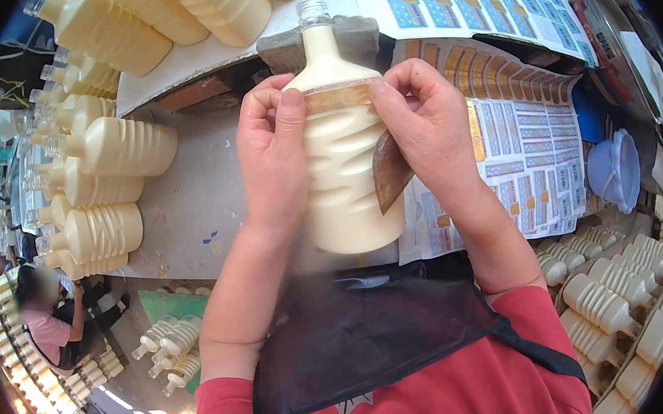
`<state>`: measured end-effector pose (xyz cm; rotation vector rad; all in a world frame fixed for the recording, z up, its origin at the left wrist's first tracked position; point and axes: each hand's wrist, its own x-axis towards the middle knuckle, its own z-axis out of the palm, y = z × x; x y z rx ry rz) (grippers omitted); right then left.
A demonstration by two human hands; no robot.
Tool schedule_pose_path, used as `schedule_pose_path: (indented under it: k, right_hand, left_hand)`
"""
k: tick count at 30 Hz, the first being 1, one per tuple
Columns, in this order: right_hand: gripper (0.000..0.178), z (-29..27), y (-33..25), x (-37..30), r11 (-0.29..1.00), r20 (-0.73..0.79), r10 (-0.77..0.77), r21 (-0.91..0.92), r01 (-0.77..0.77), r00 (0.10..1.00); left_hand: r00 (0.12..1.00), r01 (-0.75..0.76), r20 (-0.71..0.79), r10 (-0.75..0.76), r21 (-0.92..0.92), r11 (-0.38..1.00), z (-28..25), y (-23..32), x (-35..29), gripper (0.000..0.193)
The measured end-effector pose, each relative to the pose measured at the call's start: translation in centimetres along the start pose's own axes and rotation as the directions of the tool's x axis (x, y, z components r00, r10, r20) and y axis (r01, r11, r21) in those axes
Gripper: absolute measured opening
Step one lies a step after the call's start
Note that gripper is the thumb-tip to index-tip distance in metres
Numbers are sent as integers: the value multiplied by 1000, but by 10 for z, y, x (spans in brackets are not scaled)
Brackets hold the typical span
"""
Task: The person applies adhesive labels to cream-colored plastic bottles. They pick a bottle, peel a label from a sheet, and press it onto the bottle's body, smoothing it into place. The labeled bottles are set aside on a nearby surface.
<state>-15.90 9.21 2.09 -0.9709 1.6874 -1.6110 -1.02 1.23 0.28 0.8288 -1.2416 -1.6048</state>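
A cream, ridged bottle (342, 176) with a clear threaded neck lies in front of me, its neck end on a grey block (281, 49) and its base toward me. Across its shoulder runs a gold strip label (340, 98). My left hand (271, 149) is closed at the label's left end, thumb on the strip. At the right end, my right hand (428, 128) pinches the label between thumb and bent fingers. Beneath that palm sticks out a brown, pointed flat scraper (391, 173), apparently tucked in the same hand; its upper part is hidden.
Similar cream bottles (126, 147) lie stacked along the table's left side. Label sheets (525, 146) cover the right side, with a blue-violet bucket (614, 170) beyond. More bottles (598, 300) fill racks at lower right. A person in pink (48, 331) sits at lower left.
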Motion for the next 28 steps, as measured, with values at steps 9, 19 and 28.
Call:
schedule_pose_path:
  k: [9,19,28]
  right_hand:
    - [19,-10,10,8,995,51,57,83,-61,997]
    - [38,-9,19,15,1000,165,-26,15,24,986]
    - [40,-8,3,14,997,256,79,-19,-76,964]
  left_hand:
    - [1000,-6,-17,7,42,999,0,0,-1,21]
    - [993,13,102,-66,448,894,3,8,3,46]
    - [988,-48,151,-22,444,895,-7,5,10,41]
